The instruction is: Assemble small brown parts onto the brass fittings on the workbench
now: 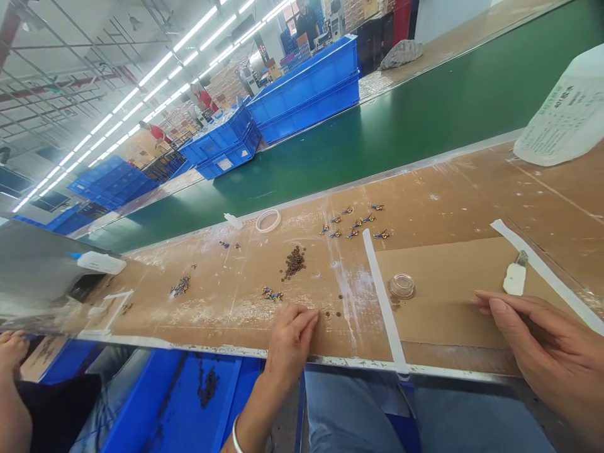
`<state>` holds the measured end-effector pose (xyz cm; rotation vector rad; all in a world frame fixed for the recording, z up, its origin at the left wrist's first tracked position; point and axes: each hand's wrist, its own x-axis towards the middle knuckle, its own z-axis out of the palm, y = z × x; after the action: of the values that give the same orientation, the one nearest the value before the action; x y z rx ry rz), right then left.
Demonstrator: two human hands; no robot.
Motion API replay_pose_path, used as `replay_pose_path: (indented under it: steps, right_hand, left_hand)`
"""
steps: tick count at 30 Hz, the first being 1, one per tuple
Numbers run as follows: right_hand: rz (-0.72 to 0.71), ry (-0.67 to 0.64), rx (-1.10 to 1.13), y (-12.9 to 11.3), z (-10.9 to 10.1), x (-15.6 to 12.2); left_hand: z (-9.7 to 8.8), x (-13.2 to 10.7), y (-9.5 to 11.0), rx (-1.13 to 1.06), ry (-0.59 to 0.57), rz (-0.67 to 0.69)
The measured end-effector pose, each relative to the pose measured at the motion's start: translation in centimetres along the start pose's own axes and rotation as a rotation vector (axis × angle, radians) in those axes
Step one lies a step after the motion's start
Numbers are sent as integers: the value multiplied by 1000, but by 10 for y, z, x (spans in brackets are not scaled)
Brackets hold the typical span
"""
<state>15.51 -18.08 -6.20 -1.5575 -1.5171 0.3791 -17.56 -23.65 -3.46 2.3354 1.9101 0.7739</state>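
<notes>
My left hand (290,336) rests at the front of the table, fingers bent and pinched together. Whatever is between them, if anything, is hidden. Just right of its fingertips lie a few small brown discs (338,314), and beyond it is a pile of similar discs (295,261). Small blue-and-gold parts (272,294) sit close behind the knuckles. My right hand (542,340) hovers over a cardboard sheet (453,270), fingers stretched out and no object visible in them. Near it are a small white bottle-like thing with a grey tip (514,277) and a round clear dish (402,286).
More blue-and-gold parts (356,223) lie farther back, beside a tape roll (268,221). White tape strips (383,296) edge the cardboard. A green conveyor belt (401,126) runs behind, with blue crates (306,94) beyond. A large white jug (566,110) stands right. Another person's hand (13,346) is left.
</notes>
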Motion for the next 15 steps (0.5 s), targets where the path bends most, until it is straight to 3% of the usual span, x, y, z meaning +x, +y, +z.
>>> replay_pose_path:
  steps: [4, 15]
  right_hand:
    - [-30, 24, 35, -9, -1, 3]
    - [-57, 27, 2, -4, -2, 2]
  left_hand:
    - [7, -7, 14, -18, 3, 35]
    - [11, -5, 22, 17, 55, 93]
